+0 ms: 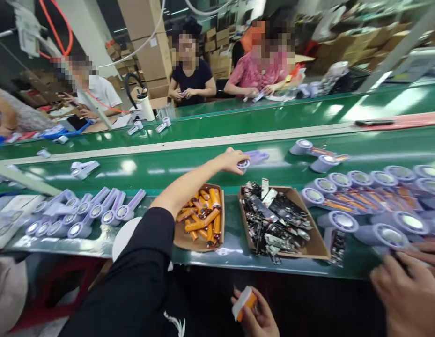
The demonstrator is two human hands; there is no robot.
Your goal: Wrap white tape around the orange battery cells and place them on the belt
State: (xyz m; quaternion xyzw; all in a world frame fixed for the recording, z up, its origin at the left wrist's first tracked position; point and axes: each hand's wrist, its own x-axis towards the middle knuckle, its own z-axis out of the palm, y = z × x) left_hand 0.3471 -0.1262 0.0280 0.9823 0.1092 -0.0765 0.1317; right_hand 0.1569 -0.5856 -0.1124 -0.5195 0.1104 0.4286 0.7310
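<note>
My left hand (233,161) reaches out over the green belt, its fingers closed on a lavender plastic housing (257,157) with a round head and a long handle. Low in the view, below the bench edge, my right hand (257,313) grips an orange-and-white piece (246,303); its exact kind is unclear. Under my left forearm stands a cardboard tray of orange cylindrical batteries (203,220). Right of it, another cardboard tray (317,250) is heaped with thin black and silver circuit boards (276,217).
Lavender housings (87,213) lie in rows at left, and several more (389,234) crowd the right, some with orange parts. A co-worker's hands (407,281) work at the right edge. Across the belt (189,173) sit other people (192,70). A white round object (126,236) is beside my sleeve.
</note>
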